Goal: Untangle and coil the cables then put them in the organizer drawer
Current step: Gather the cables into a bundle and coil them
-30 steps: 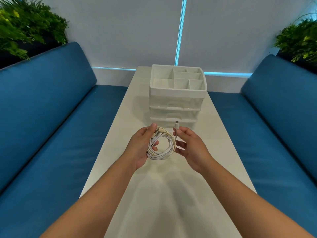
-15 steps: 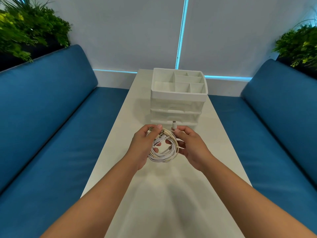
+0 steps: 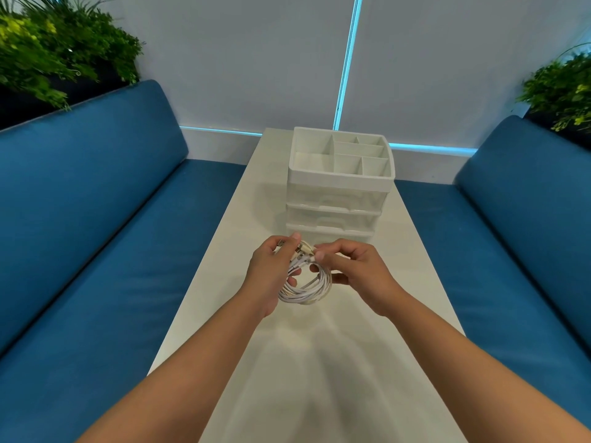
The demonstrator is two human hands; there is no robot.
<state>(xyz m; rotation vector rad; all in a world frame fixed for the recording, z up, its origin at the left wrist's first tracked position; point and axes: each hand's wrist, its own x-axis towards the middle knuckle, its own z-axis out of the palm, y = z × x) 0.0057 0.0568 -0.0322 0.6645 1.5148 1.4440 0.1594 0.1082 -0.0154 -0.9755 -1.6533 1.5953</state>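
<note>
A coil of white cables (image 3: 308, 289) hangs between both hands above the white table (image 3: 287, 362). My left hand (image 3: 271, 270) grips the coil's left side, thumb over the top strands near the plugs. My right hand (image 3: 355, 271) pinches the cable ends at the top of the coil with thumb and forefinger. Just beyond the hands stands the white organizer (image 3: 339, 183), with a divided open tray on top and clear drawers below, all closed.
Blue cushioned benches (image 3: 96, 235) run along both sides of the narrow table. Green plants (image 3: 57, 49) stand behind each bench's backrest. A pale wall with a glowing blue strip closes off the far end.
My right hand has moved left and brought the loose plug end down onto the top of the coil, where it now pinches the strands. The hands are closer together.
</note>
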